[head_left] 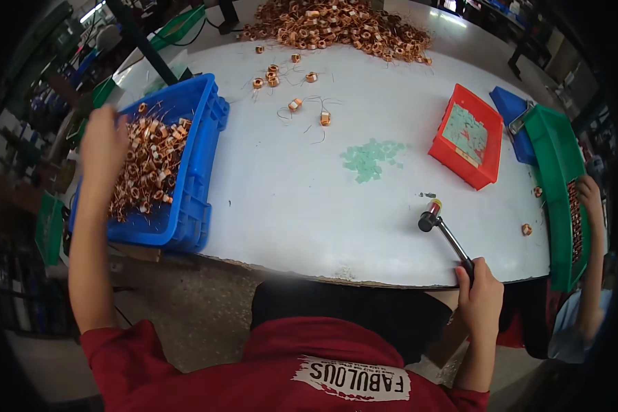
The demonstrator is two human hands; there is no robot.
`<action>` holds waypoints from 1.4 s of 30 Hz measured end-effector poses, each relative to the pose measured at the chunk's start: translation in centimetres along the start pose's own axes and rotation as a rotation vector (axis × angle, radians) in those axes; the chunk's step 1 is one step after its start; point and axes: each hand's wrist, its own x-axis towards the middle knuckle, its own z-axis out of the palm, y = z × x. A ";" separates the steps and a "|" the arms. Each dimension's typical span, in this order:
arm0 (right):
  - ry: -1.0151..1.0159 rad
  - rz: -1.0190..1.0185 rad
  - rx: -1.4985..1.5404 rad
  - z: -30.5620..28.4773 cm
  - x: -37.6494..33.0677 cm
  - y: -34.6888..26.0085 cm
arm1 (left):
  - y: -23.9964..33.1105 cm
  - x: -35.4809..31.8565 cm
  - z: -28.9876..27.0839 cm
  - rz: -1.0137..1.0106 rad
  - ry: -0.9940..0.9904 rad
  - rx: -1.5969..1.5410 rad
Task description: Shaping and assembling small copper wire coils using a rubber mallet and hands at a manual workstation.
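Observation:
My right hand (481, 295) is wrapped round the black grip of a small mallet (452, 237). The mallet's head, black with a yellow end, is at the table's front right. My left hand (104, 147) is at the left side of a blue crate (202, 158), above a heap of copper wire coils (147, 165). Its fingers are partly hidden and smeared, so I cannot see whether they hold a coil. Several loose coils (294, 104) with thin wire ends lie on the white table (275, 192). Pale green chips (371, 159) are scattered near the table's middle.
A large pile of coils (343, 27) covers the far table. On the right stand a red tray (487, 172) with green chips, a blue bin (508, 106) and a long green bin (553, 137) holding coils. Another person's hand (589, 196) reaches over the green bin.

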 end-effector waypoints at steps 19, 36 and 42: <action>-0.084 0.071 -0.140 0.2 -0.9 1.0 | 23.1 4.9 9.8 -0.044 -0.901 -1.060; -0.479 -0.096 1.708 2.7 1.0 -4.2 | 29.0 -20.2 -5.7 -0.776 -1.757 -2.763; -0.176 -0.287 1.445 3.2 -0.5 -5.0 | 28.9 -21.0 -5.0 -0.746 -1.803 -2.676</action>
